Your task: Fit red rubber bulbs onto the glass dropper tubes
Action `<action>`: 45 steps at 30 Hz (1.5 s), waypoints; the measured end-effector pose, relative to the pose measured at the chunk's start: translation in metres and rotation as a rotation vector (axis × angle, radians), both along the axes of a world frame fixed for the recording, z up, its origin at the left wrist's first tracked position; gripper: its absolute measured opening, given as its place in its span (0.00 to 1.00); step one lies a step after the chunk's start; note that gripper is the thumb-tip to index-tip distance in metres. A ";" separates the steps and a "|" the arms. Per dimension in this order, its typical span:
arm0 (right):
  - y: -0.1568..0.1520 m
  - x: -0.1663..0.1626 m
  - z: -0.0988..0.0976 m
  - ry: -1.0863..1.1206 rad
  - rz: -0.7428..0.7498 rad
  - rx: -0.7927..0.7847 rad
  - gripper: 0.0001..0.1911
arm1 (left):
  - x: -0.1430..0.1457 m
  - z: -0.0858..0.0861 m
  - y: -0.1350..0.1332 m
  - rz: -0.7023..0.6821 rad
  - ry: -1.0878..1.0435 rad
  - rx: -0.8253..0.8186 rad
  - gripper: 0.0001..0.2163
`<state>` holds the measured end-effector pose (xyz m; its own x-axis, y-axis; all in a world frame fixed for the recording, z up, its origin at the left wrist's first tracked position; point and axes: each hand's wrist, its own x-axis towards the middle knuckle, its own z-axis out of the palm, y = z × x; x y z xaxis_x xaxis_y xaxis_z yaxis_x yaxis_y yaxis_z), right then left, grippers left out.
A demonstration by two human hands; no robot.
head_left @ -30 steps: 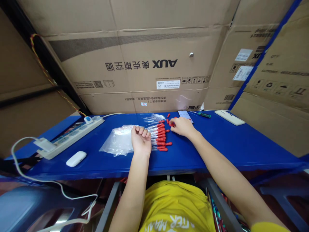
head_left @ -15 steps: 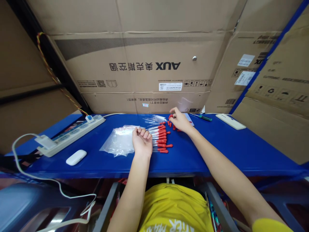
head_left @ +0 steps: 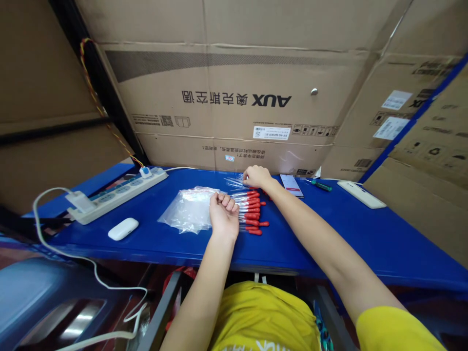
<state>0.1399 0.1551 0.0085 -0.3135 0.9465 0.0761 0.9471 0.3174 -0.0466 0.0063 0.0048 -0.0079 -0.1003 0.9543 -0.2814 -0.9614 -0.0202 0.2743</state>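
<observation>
My left hand (head_left: 224, 214) rests palm up with curled fingers, between clear plastic bags (head_left: 188, 209) and a row of droppers (head_left: 252, 216) with red rubber bulbs. Whatever it may hold is hidden inside the fingers. The droppers lie side by side, bulbs to the right, their clear tubes partly behind this hand. Farther back, my right hand (head_left: 257, 176) has its fingers pinched at the right ends of loose clear tubes (head_left: 234, 182). Its fingertips hide what is between them. A few loose red bulbs (head_left: 268, 195) show beneath the right wrist.
A phone (head_left: 291, 185) and a green-handled screwdriver (head_left: 321, 185) lie at the back right, with a white slab-like case (head_left: 361, 194) beyond. To the left are a power strip (head_left: 120, 191) with a plugged cable and a white earbud case (head_left: 123, 228). Cardboard (head_left: 226, 112) walls the blue table (head_left: 329, 234).
My right hand has moved left from the loose red bulbs to the ends of the clear tubes, its fingers closer together. My left hand stays curled beside the droppers. The camera view has shifted slightly.
</observation>
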 end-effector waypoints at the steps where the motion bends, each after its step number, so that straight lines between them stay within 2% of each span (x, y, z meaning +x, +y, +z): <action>1: -0.001 -0.001 -0.001 -0.009 -0.001 0.001 0.13 | 0.000 0.001 -0.001 0.002 -0.006 -0.003 0.18; 7: -0.011 0.000 0.001 0.008 -0.003 0.045 0.14 | 0.003 0.002 -0.001 0.029 0.037 -0.016 0.18; 11: -0.030 0.012 0.008 0.091 0.025 0.089 0.15 | 0.007 0.002 0.000 0.072 0.138 -0.041 0.13; 12: -0.038 0.016 0.010 0.137 0.052 0.100 0.14 | 0.009 0.002 0.000 0.079 0.163 -0.057 0.11; 15: -0.065 0.032 0.014 0.478 0.239 0.152 0.11 | 0.012 0.001 -0.001 0.057 0.239 -0.068 0.08; 17: -0.084 0.040 0.016 0.617 0.346 0.146 0.11 | 0.014 0.000 -0.004 -0.003 0.294 0.019 0.09; 19: -0.100 0.045 0.015 0.706 0.369 0.126 0.10 | 0.016 -0.001 -0.006 -0.017 0.350 0.142 0.10; 23: -0.119 0.043 0.007 0.844 0.370 0.104 0.10 | 0.019 -0.001 -0.007 0.164 0.433 0.252 0.06; 25: -0.122 0.037 0.001 0.886 0.367 0.115 0.08 | 0.018 0.002 -0.006 0.192 0.403 0.276 0.07; 30: -0.124 0.025 -0.010 0.894 0.388 0.122 0.06 | 0.013 0.013 -0.007 0.062 0.122 0.335 0.19; 33: -0.125 0.022 -0.012 0.915 0.382 0.117 0.07 | 0.009 0.014 -0.009 0.017 0.042 0.377 0.23; 39: -0.130 0.026 -0.011 0.999 0.392 0.128 0.14 | 0.003 0.010 -0.009 0.102 -0.045 0.427 0.23; 41: -0.131 0.026 -0.011 1.097 0.374 0.079 0.15 | 0.002 0.010 -0.009 0.126 -0.062 0.442 0.23; 43: -0.131 0.025 -0.013 1.215 0.353 0.005 0.19 | 0.002 0.011 -0.009 0.151 -0.052 0.432 0.24; 45: -0.130 0.025 -0.015 1.283 0.332 -0.022 0.18 | 0.001 0.012 -0.010 0.172 -0.010 0.399 0.24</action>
<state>0.1648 0.0249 -0.0063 -0.2466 0.8440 0.4763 0.1053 0.5119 -0.8526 0.0074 -0.0052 0.0044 -0.2661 0.9583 0.1040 -0.9374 -0.2824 0.2037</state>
